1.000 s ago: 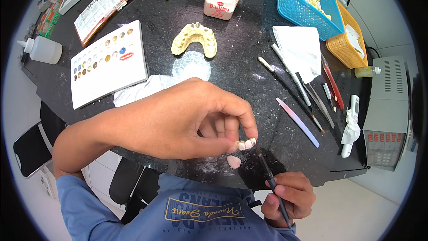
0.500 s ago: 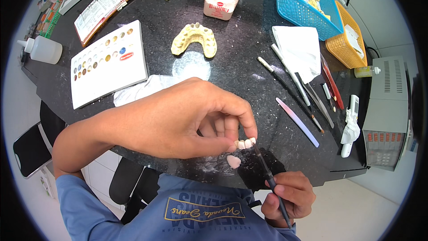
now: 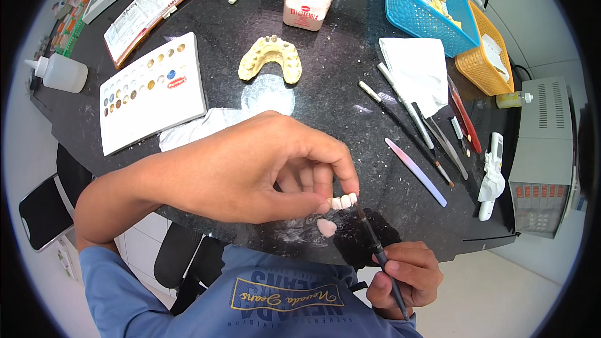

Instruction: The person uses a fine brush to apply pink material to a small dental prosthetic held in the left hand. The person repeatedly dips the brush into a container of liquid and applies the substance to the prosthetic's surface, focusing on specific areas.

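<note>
Between thumb and forefinger, my left hand [image 3: 269, 166] pinches a dental bridge [image 3: 344, 202], a short row of white tooth crowns. My right hand [image 3: 410, 275] grips a dark-handled brush [image 3: 378, 247] like a pen, its bristle tip close against the bridge's right end; whether it touches, I cannot tell. Just below the bridge, a pinkish-white lump of paste [image 3: 326, 228] lies on the black counter. Beyond my left hand stands a yellow plaster dental model [image 3: 270, 61], horseshoe-shaped, with a few dark stumps at its front.
A white palette with coloured wells [image 3: 153, 91] sits left, a jar of pink powder [image 3: 308, 1] at the back. On the right lie brushes [image 3: 407, 131], tweezers [image 3: 446, 147], a nail file [image 3: 416, 172] and a folded tissue [image 3: 414, 72]. Blue [image 3: 400, 6] and orange [image 3: 469, 56] baskets stand behind.
The whole scene has shifted slightly left in the picture. Both hands keep their grips, and the brush tip stays beside the bridge's right end.
</note>
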### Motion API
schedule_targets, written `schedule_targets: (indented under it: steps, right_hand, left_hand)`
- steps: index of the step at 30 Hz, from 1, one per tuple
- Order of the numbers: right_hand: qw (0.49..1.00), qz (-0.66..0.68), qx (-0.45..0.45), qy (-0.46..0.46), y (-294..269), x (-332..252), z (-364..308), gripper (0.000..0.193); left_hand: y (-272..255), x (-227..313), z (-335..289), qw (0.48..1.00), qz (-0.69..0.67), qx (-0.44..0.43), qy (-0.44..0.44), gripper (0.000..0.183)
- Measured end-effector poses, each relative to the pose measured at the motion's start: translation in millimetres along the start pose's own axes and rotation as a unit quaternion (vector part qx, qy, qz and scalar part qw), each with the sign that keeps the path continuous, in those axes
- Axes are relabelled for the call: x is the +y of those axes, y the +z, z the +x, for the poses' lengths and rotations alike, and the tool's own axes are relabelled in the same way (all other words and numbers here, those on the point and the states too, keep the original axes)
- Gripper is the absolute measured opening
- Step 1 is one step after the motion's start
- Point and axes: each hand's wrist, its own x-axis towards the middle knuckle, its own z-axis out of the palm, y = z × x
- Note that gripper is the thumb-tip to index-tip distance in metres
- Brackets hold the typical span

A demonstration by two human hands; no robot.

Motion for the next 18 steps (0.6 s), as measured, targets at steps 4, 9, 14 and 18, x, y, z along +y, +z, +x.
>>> schedule_targets:
  steps: [4, 9, 14, 18]
  right_hand:
    - [1.0, -0.002, 0.002, 0.0, 1.0, -0.5, 0.1, 0.027]
    - [1.0, 0.001, 0.001, -0.001, 1.5, -0.2, 0.5, 0.026]
    - [1.0, -0.001, 0.001, -0.002, 1.0, -1.1, 0.9, 0.027]
    - [1.0, 0.004, 0.002, -0.004, 2.3, -0.2, 0.6, 0.027]
  left_hand:
    - [0.3, -1.3, -0.2, 1.0, -0.003, -0.001, 0.001, 0.027]
    - [0.3, -1.8, 0.2, 1.0, -0.008, -0.002, 0.003, 0.027]
    - [0.1, -0.9, -0.2, 1.0, -0.01, -0.001, 0.003, 0.028]
    - [-0.3, -0.9, -0.7, 1.0, -0.007, -0.001, -0.004, 0.028]
